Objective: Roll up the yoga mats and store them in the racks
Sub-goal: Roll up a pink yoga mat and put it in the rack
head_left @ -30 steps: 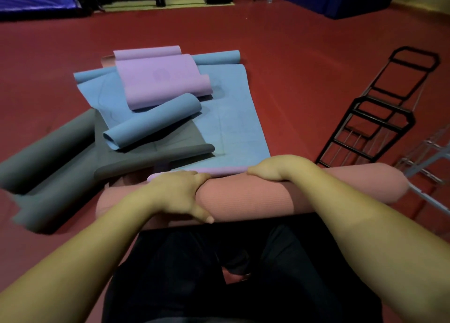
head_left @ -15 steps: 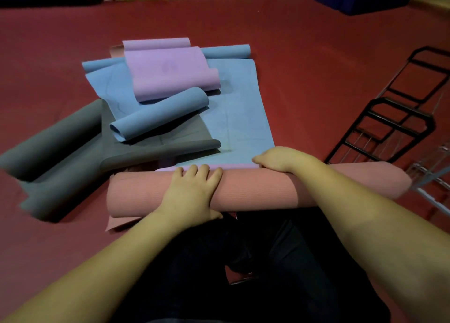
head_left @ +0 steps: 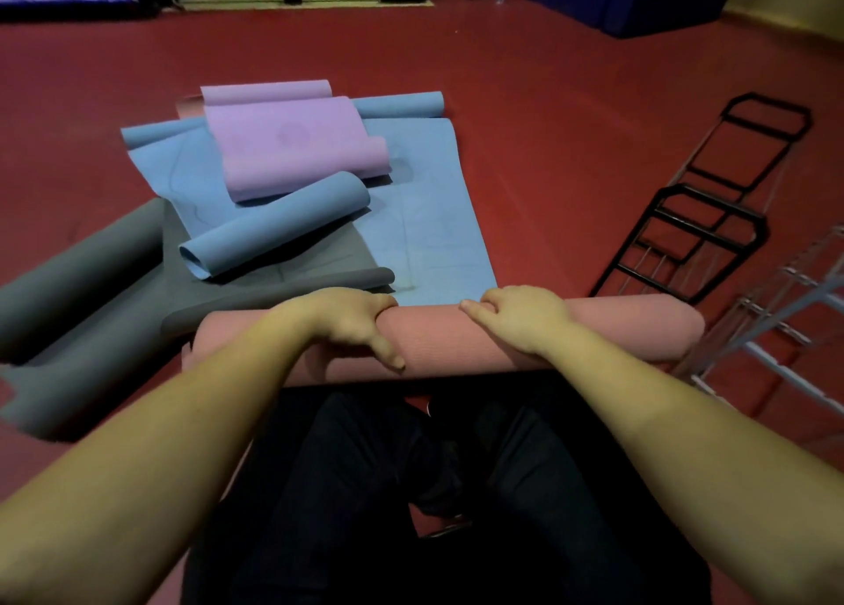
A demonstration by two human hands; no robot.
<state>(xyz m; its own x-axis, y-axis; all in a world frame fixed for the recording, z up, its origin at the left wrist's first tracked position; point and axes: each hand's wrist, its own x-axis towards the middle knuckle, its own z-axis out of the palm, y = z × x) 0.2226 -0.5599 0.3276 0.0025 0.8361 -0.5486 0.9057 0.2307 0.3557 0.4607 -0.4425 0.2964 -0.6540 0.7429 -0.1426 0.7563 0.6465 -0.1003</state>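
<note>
while both hands (head_left: 438,326) curl gripping one pink rolled mat (head_left: 616,335), two racks (head_left: 685,234) lie nearby.

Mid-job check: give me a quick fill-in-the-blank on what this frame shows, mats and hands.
1. Both hands, left hand and right hand, grip the rolled ____ mat.
2. The purple mat lies on top of a flat ____ mat.
3. The black rack lies on the floor to the person's ____.
4. The floor is ____.

Missing words: pink; blue; right; red
</note>
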